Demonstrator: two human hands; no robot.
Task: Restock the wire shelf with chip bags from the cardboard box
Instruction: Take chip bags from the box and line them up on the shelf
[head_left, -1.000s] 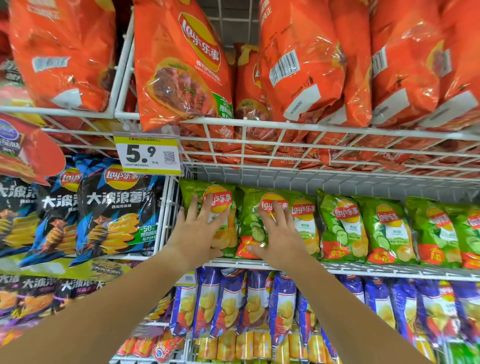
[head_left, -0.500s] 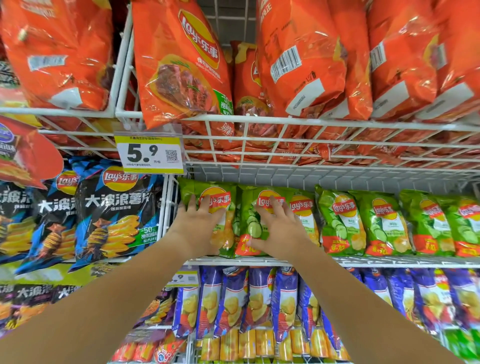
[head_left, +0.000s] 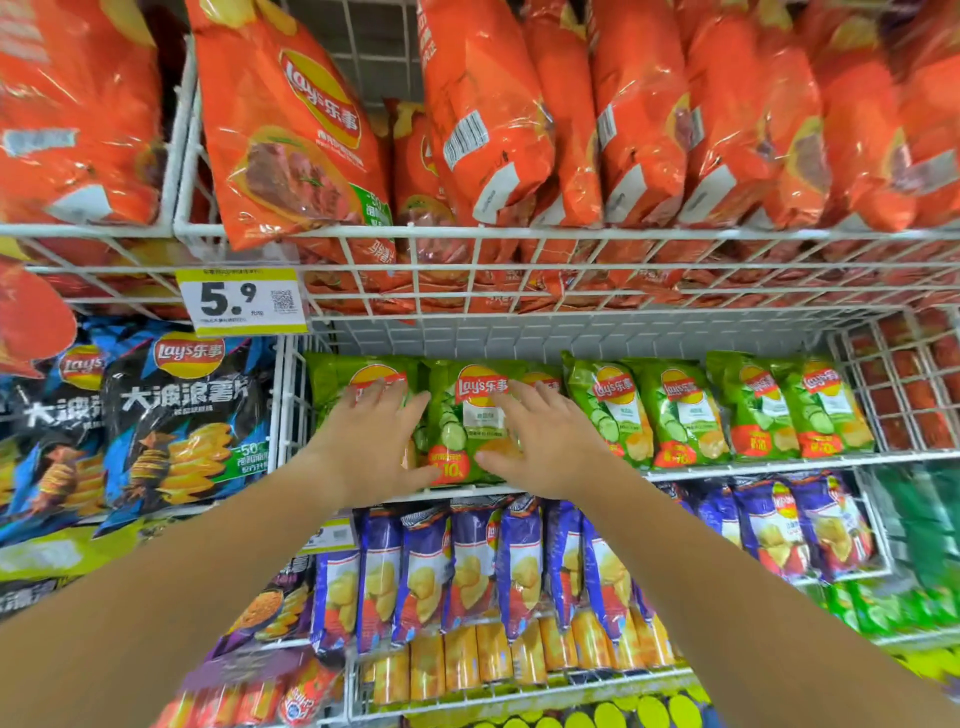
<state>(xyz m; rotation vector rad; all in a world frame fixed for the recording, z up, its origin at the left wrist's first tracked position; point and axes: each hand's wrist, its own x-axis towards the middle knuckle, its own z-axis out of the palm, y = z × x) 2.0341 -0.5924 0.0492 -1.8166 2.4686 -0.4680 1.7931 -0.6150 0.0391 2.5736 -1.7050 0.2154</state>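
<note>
A row of green cucumber chip bags stands upright on the white wire shelf in the middle of the view. My left hand lies flat, fingers spread, on the leftmost green bag. My right hand presses flat on the right side of the second green bag, which shows between both hands. Neither hand grips a bag. The cardboard box is out of view.
Large orange bags fill the wire basket above, with a yellow 5.9 price tag on its front. Black wavy-chip bags hang at the left. Purple bags and yellow canisters sit on lower shelves.
Both hands have pushed a little further onto the green bags, and the second green bag now faces squarely forward between them. The camera has moved closer.
</note>
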